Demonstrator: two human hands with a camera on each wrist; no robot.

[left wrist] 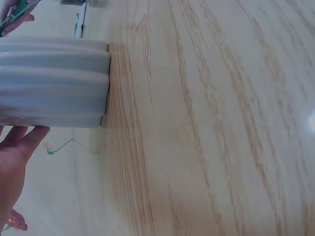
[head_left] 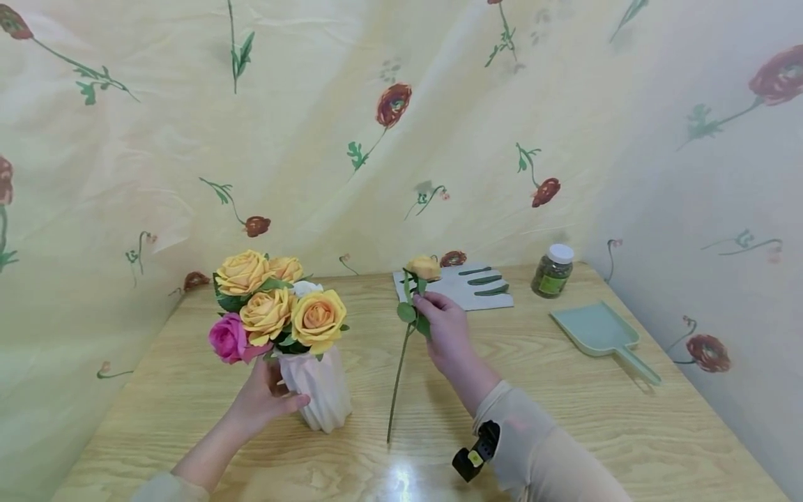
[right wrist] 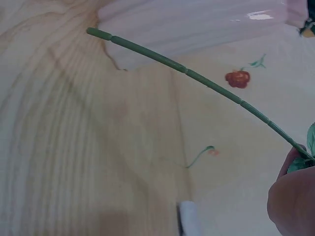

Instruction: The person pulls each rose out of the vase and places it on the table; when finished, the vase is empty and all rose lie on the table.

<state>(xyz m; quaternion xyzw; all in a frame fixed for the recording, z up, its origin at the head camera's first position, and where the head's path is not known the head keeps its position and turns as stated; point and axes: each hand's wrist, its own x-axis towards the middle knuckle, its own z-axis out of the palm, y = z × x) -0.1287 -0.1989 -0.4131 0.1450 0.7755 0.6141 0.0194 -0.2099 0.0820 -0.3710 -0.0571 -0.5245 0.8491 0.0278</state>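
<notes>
A white fluted vase (head_left: 321,390) stands on the wooden table, filled with artificial roses: several yellow roses (head_left: 265,315), a magenta one (head_left: 229,338) and a white one partly hidden behind them. My left hand (head_left: 266,397) holds the vase from its left side, thumb at the front and fingers round it; in the left wrist view those fingers (left wrist: 32,140) touch the ribbed wall. To the right of the vase, my right hand (head_left: 447,328) pinches a single yellow rose (head_left: 424,268) just below its bloom. Its long green stem (right wrist: 184,70) hangs down bare, overlapping the vase in the right wrist view.
A white glove with dark green stripes (head_left: 483,296) lies at the back of the table, behind the right hand. Farther right are a white-capped jar (head_left: 553,272) and a pale green dustpan (head_left: 596,329). Flower-printed cloth (head_left: 314,139) hangs behind and at both sides.
</notes>
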